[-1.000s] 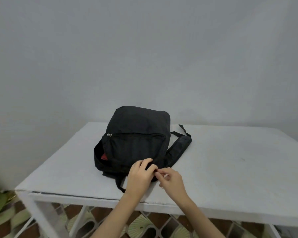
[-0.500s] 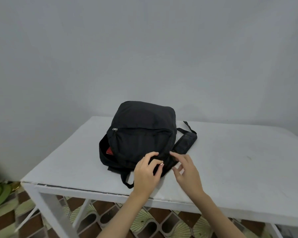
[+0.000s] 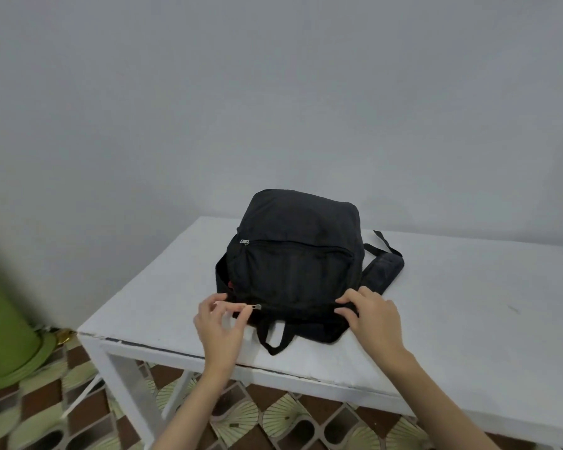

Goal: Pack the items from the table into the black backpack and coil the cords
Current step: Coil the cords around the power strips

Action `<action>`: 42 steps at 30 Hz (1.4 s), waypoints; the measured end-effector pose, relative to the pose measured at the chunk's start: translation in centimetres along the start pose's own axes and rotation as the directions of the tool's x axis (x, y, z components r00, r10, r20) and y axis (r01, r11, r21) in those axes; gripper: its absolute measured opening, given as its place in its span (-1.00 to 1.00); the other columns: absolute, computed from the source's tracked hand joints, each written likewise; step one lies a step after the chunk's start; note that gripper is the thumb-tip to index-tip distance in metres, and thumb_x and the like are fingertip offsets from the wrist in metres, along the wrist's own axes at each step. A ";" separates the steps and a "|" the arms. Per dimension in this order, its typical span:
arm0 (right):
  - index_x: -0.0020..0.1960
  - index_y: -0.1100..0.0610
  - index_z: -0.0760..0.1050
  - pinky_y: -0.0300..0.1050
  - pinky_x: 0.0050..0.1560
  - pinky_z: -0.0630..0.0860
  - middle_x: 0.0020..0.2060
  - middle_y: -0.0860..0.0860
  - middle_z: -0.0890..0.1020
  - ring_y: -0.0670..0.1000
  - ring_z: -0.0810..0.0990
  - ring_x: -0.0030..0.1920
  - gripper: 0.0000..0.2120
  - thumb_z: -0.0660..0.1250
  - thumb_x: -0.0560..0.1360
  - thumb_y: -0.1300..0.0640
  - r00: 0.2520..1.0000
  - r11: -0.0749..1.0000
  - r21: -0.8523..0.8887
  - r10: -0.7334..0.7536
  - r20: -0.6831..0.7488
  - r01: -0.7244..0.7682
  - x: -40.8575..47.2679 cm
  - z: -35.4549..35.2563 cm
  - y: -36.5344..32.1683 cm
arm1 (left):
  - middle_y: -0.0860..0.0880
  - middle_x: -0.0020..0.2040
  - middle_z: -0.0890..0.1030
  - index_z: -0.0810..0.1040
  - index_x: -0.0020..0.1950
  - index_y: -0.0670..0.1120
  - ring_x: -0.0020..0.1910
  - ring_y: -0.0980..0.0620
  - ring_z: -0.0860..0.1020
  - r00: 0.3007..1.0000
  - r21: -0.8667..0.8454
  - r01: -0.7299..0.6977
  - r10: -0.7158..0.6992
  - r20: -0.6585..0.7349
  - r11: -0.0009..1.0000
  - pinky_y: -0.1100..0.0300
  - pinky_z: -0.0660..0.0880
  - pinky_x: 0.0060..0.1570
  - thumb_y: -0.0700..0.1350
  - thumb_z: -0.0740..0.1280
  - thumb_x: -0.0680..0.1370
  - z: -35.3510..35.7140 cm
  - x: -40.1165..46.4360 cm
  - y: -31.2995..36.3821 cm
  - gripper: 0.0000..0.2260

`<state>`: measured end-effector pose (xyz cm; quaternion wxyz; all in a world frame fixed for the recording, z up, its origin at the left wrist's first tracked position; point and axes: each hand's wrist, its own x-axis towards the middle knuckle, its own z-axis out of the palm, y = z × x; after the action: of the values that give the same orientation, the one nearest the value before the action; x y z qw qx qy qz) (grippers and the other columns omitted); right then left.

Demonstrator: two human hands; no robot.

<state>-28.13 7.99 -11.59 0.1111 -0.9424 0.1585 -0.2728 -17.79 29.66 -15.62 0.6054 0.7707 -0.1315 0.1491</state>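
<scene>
Head view
Table [image 3: 468,319]: white top and frame, filling the lower middle and right of the view; its near edge runs from 9 o'clock down toward 4 o'clock.
Black backpack [image 3: 293,254]: lies on the table just below the centre of the view, its top end toward the person and its bottom toward the wall at 12 o'clock.
Main zipper: runs across the near end of the bag; its metal pull [image 3: 257,306] sits at the bag's 8 o'clock corner.
Left hand [image 3: 220,323]: at 8 o'clock of the bag, thumb and forefinger pinched together on the zipper pull, other fingers spread loosely.
Right hand [image 3: 369,311]: at 4 o'clock of the bag, fingers curled down and clamped on the fabric at that end of the zipper line.
Front pocket: its zipper curves across the bag's upper face, with a small silver pull [image 3: 244,241] at the 10 o'clock end.
Red item [image 3: 230,284]: a sliver shows in the gap at the bag's 9 o'clock side; what it is cannot be told.
Carry loop [image 3: 275,341]: hangs off the near end at 6 o'clock, lying on the table between the two hands.
Shoulder strap [image 3: 384,267]: lies flat on the table at 3 o'clock of the bag.
Green object [image 3: 7,336]: blurred, on the patterned floor at 8 o'clock of the view, well apart from the table.
</scene>
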 end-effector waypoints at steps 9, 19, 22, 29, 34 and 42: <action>0.32 0.06 0.28 -0.05 0.12 0.32 0.18 0.05 0.39 0.11 0.37 0.21 -0.49 0.33 0.47 -0.09 0.941 0.978 -0.021 -0.194 0.278 0.208 2.5 2.3 -12.7 | 0.01 -0.07 0.57 0.59 -0.27 0.11 -0.15 0.16 0.52 0.977 -0.020 -0.037 0.040 0.210 0.999 0.41 0.42 -0.22 -0.22 0.46 0.44 -3.9 4.0 -1.0 -0.78; -0.01 0.11 0.45 -0.24 -0.17 0.23 -0.15 -0.09 0.38 -0.01 0.45 -0.05 -0.90 0.32 0.51 0.12 0.974 0.971 0.234 -0.089 0.210 0.039 3.2 5.8 -11.5 | -0.08 0.00 0.58 0.65 -0.29 0.07 -0.03 0.27 0.44 0.932 -0.005 0.069 -0.062 0.356 0.998 0.46 0.31 -0.08 -0.24 0.47 0.41 -2.2 10.1 -1.0 -0.80; -0.22 0.03 0.37 -0.27 -0.23 0.31 -0.24 -0.12 0.43 -0.08 0.44 -0.17 -0.80 0.40 0.44 0.08 0.977 0.929 0.366 -0.032 0.209 -0.048 3.9 5.7 -10.7 | -0.07 0.05 0.52 0.64 -0.22 -0.09 -0.09 0.31 0.44 0.880 -0.005 0.086 -0.074 0.469 0.996 0.44 0.31 -0.02 -0.25 0.47 0.40 -3.0 12.0 -0.2 -0.92; -0.29 -0.02 0.47 -0.41 -0.35 0.32 -0.41 -0.19 0.49 -0.26 0.42 -0.36 -0.81 0.43 0.29 -0.09 0.995 0.891 0.444 -0.071 -0.071 0.095 2.6 7.7 -10.7 | 0.17 -0.22 0.59 0.50 -0.21 -0.16 -0.15 0.05 0.48 0.866 -0.174 0.328 -0.222 0.447 0.929 0.19 0.32 -0.20 -0.19 0.40 0.49 -5.8 10.5 -3.4 -0.88; -0.37 -0.01 0.39 -0.29 -0.42 0.37 -0.44 -0.18 0.47 -0.22 0.40 -0.40 -0.75 0.44 0.27 -0.07 0.968 0.890 0.388 -0.185 -0.172 0.239 1.8 8.4 -10.0 | 0.03 -0.12 0.59 0.51 -0.19 -0.13 -0.14 0.03 0.49 0.902 -0.149 0.334 -0.269 0.338 0.931 0.21 0.35 -0.24 -0.22 0.37 0.51 -4.1 14.5 -4.4 -0.90; -0.23 -0.01 0.44 -0.34 -0.32 0.29 -0.51 -0.26 0.35 -0.27 0.35 -0.41 -0.77 0.42 0.27 -0.10 0.982 0.909 0.397 -0.171 0.082 0.125 2.8 6.9 -9.8 | -0.05 0.04 0.59 0.59 -0.19 -0.10 0.04 -0.02 0.49 0.933 0.150 0.118 -0.161 0.321 0.982 0.09 0.39 0.12 -0.14 0.43 0.47 1.3 23.2 -4.6 -0.93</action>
<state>-19.71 16.91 -13.02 0.2844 -0.9248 0.0226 -0.2519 5.46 28.95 -11.02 0.5329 0.8295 -0.1664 -0.0180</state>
